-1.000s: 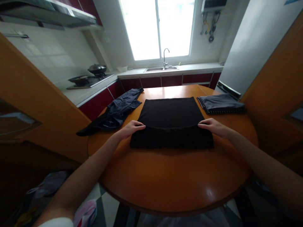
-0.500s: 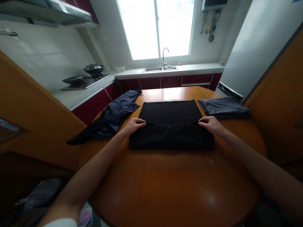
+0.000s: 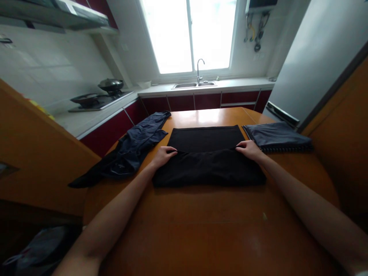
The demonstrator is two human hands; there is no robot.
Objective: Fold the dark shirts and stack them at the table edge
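A black garment (image 3: 208,168) lies partly folded on the wooden table (image 3: 201,230) in front of me, its near part doubled over toward the far side. My left hand (image 3: 163,156) pinches the left end of the folded-over edge between thumb and fingers. At the right end of that same edge, my right hand (image 3: 248,149) pinches the cloth in the same way. Between the two hands the edge sags slightly. Beyond it, a flat single stretch of the black cloth shows. What kind of garment it is, I cannot tell.
Left of it lies a crumpled dark blue garment (image 3: 135,143). A folded grey-blue stack of cloth (image 3: 278,135) sits at the right. Behind are a sink (image 3: 186,85), a stove with pans (image 3: 110,84) and a fridge (image 3: 310,69).
My right hand has moved slightly inward with its end of the edge. The near side of the black garment looks wider and a little rumpled. The view has tilted and come slightly closer.
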